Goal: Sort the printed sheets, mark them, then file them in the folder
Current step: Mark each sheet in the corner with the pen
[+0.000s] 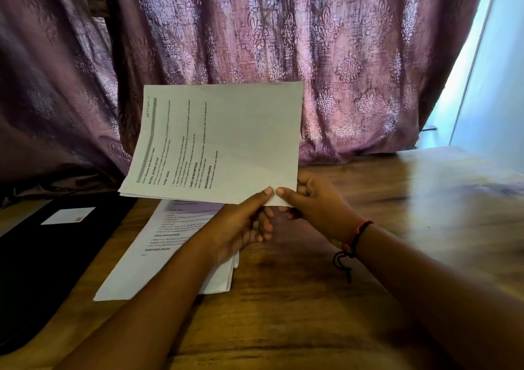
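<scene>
Black and flat, the folder (42, 256) lies at the left edge of the wooden table (368, 228), with a small white label (68, 215) on its cover. Whether it is fastened cannot be told, and no sheet shows inside it.

Just right of the folder, a stack of printed sheets (158, 256) rests on the table, its edges slightly fanned at the near right corner. The top page carries bold headings, among them "TASK DESCRIPTION" and "REQUIRED PROPS".

Above that stack, raised off the table, is a thin bundle of sheets (226, 143), turned sideways so that its lines of print run away from the person. It is white paper with black text, a grey band along the title line and a short handwritten mark near its far left corner. The headings "INITIAL SCENE SETUP", "TASK GOAL", "TASK DESCRIPTION" and "REQUIRED PROPS" can be read. Several page edges show at the near left corner.

Both hands pinch the bundle at its near right corner. The left hand (241, 228) has its thumb on the printed face and its fingers curled beneath. The right hand (314, 205) grips beside it in the same way, thumb tips almost touching. A red and black thread bracelet (357, 233) circles the right wrist.

A patterned purple curtain (255, 29) hangs behind the table.
</scene>
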